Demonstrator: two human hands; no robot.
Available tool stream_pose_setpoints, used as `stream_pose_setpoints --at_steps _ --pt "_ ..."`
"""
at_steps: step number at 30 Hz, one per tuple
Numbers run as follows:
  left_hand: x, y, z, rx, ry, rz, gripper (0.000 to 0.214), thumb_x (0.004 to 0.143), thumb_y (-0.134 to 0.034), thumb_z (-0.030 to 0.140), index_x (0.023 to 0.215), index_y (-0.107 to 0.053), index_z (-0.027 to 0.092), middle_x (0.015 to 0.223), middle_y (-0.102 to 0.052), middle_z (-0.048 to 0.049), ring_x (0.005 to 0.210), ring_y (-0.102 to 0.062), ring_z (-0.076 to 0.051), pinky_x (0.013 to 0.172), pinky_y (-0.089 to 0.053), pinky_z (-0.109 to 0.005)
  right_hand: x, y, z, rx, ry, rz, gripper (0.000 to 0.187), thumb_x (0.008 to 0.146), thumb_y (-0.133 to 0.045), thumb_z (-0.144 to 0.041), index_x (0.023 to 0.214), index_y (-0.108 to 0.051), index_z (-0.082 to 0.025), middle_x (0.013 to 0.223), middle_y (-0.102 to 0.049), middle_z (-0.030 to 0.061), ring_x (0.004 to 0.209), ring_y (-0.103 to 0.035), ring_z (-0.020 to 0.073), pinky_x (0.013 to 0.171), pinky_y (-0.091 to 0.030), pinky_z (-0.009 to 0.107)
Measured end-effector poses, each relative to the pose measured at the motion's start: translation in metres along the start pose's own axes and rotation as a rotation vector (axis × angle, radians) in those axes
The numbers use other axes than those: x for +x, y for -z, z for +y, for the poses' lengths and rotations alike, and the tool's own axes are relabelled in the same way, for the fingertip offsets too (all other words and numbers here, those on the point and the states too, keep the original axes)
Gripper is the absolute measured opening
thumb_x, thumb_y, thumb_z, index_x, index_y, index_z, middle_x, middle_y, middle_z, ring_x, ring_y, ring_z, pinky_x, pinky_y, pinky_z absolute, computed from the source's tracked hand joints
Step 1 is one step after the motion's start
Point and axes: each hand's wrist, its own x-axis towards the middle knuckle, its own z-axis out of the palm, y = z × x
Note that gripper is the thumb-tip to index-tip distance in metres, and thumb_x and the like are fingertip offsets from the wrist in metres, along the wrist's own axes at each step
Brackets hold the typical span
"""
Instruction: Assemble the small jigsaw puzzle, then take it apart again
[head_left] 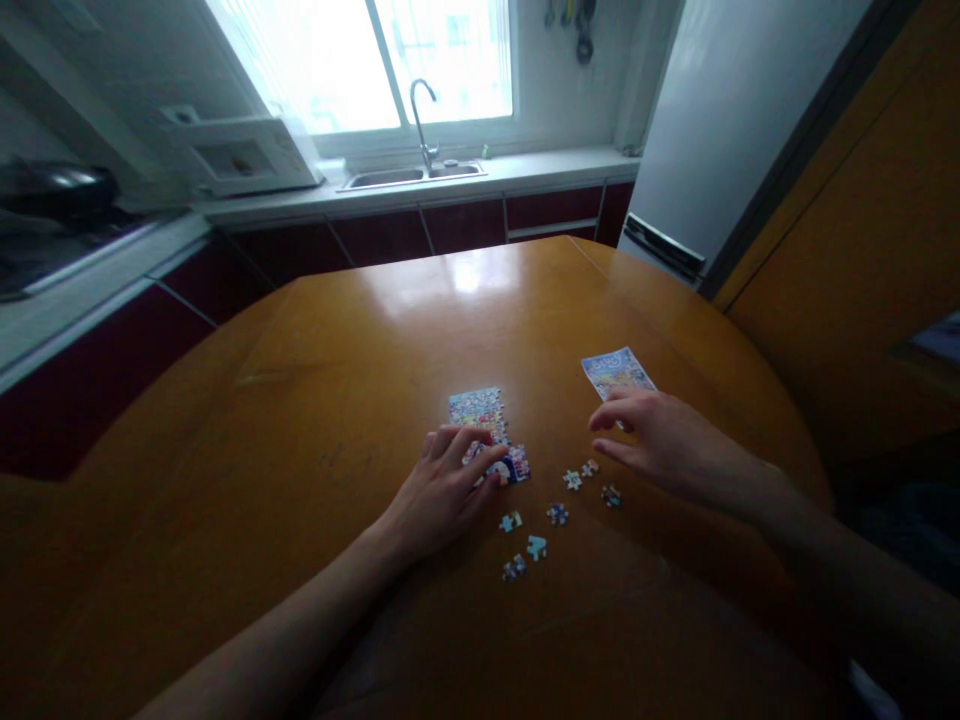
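A partly assembled jigsaw puzzle (478, 406) lies on the wooden table, its right edge ragged with tabs. My left hand (450, 485) rests over the lower part of it, fingers stretched out and covering some of the picture. Above the table on the right hovers my right hand (660, 435), thumb and fingers apart, with nothing visible between them. Just beyond it, partly hidden by its fingers, is a small printed picture sheet (616, 368). Several loose puzzle pieces lie between and below the hands, among them a pale one (573, 480), a dark one (611, 496) and a light-blue one (536, 547).
The round-ended wooden table (360, 340) has a glossy top. Behind it runs a counter with a sink (386, 178), a tap (421, 125) and a white microwave (238, 158). A refrigerator (739, 120) stands at the right, a dark pan (60, 190) at the left.
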Motion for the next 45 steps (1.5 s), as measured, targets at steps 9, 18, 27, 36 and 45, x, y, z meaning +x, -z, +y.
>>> stream_pose_setpoints --at_steps 9,18,27,36,45 --pt "0.001 -0.001 0.000 -0.007 -0.009 0.007 0.027 0.099 -0.054 0.025 0.125 -0.061 0.024 0.124 -0.056 -0.0088 0.114 -0.046 -0.028 0.097 -0.044 -0.046 -0.068 -0.036 0.006 0.014 -0.195 -0.023 0.012 0.090 -0.062 -0.024 0.085 -0.073 -0.025 0.094 -0.068 0.0035 0.076 -0.065 0.0167 0.066 -0.047 0.029" --pt "0.002 0.002 -0.002 -0.023 -0.018 -0.014 0.028 0.100 -0.050 0.025 0.125 -0.061 0.023 0.126 -0.054 -0.0100 0.115 -0.044 -0.029 0.098 -0.043 -0.048 -0.072 -0.053 0.004 0.116 -0.242 0.040 0.013 0.092 -0.059 -0.024 0.082 -0.068 -0.022 0.092 -0.067 0.0051 0.078 -0.064 0.0186 0.071 -0.048 0.033" --pt "0.002 0.002 -0.001 -0.038 0.000 -0.013 0.028 0.099 -0.053 0.024 0.125 -0.062 0.025 0.125 -0.056 -0.0085 0.116 -0.045 -0.028 0.099 -0.042 -0.046 -0.063 -0.048 0.007 0.170 -0.168 0.017 0.009 0.088 -0.061 -0.019 0.083 -0.068 -0.022 0.092 -0.066 0.0045 0.075 -0.063 0.0173 0.068 -0.049 0.031" --pt "0.000 0.001 -0.001 -0.028 -0.001 -0.014 0.026 0.099 -0.054 0.026 0.123 -0.063 0.025 0.126 -0.056 -0.0084 0.116 -0.045 -0.028 0.100 -0.042 -0.047 -0.047 -0.038 0.012 0.227 -0.052 -0.029 0.009 0.091 -0.060 -0.022 0.088 -0.068 -0.020 0.094 -0.064 0.0053 0.076 -0.060 0.0163 0.070 -0.048 0.031" --pt "0.002 0.001 -0.001 0.006 0.057 -0.006 0.032 0.100 -0.051 0.028 0.131 -0.059 0.024 0.126 -0.056 -0.0098 0.117 -0.044 -0.030 0.099 -0.041 -0.049 0.038 -0.044 -0.004 0.237 0.204 0.084 0.000 0.085 -0.068 -0.019 0.085 -0.068 -0.019 0.089 -0.065 0.0043 0.077 -0.058 0.0154 0.070 -0.046 0.029"
